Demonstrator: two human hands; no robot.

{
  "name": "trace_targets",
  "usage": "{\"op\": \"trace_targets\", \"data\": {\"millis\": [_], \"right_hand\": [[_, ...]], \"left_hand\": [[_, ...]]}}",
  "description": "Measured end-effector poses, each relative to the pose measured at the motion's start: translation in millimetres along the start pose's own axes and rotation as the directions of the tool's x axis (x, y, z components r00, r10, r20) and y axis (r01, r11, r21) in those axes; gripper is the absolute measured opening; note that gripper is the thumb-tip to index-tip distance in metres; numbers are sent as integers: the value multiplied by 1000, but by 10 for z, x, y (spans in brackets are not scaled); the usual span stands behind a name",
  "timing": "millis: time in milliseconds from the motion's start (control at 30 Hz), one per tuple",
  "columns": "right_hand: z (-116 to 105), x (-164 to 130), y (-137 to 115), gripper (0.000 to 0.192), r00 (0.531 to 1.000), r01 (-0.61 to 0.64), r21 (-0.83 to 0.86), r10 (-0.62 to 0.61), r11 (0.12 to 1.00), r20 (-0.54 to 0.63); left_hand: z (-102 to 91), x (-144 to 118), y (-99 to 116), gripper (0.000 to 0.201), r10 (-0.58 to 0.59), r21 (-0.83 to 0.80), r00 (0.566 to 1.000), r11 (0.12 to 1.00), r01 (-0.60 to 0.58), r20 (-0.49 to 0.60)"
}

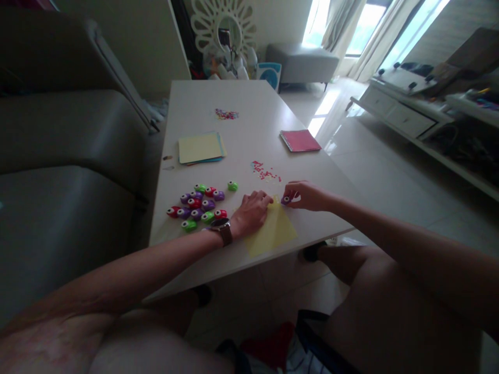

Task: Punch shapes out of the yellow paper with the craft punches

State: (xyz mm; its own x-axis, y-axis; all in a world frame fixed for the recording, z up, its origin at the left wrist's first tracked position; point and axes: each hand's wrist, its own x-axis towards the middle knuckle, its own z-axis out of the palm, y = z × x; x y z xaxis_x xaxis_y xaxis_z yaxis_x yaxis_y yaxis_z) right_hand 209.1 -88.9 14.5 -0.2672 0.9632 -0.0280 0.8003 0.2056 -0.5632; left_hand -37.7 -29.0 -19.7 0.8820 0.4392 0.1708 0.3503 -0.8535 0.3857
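The left hand (251, 212) lies flat on the thin, floppy yellow paper (273, 231) while the right hand (302, 195) pinches a small, rigid purple punch (286, 199) at its edge.

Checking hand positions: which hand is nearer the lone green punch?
Left. The left hand lies just below-right of the green punch; the right hand is farther right, gripping a purple punch.

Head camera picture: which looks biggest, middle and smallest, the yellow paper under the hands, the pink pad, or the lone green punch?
1. Yellow sheet, held down by the left hand, though it lies nearest the camera.
2. Pink pad, farther off, so the gap may be smaller than it looks.
3. Lone green punch, clearly smallest.
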Motion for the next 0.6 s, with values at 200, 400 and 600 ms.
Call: {"op": "trace_targets", "data": {"millis": [200, 400, 600], "right_hand": [[6, 3, -9, 9, 1000, 13, -3, -13, 1000, -12], [9, 4, -18, 9, 1000, 14, 5, -14, 1000, 4], [5, 2, -33, 11, 1000, 12, 42, -13, 999, 25]], "left_hand": [[-1, -5, 9, 34, -20, -15, 1000, 1000, 20, 3], [11, -4, -6, 32, 8, 2, 1000, 1000, -8, -15], [19, -6, -4, 31, -4, 6, 1000, 1000, 4, -8]]}}
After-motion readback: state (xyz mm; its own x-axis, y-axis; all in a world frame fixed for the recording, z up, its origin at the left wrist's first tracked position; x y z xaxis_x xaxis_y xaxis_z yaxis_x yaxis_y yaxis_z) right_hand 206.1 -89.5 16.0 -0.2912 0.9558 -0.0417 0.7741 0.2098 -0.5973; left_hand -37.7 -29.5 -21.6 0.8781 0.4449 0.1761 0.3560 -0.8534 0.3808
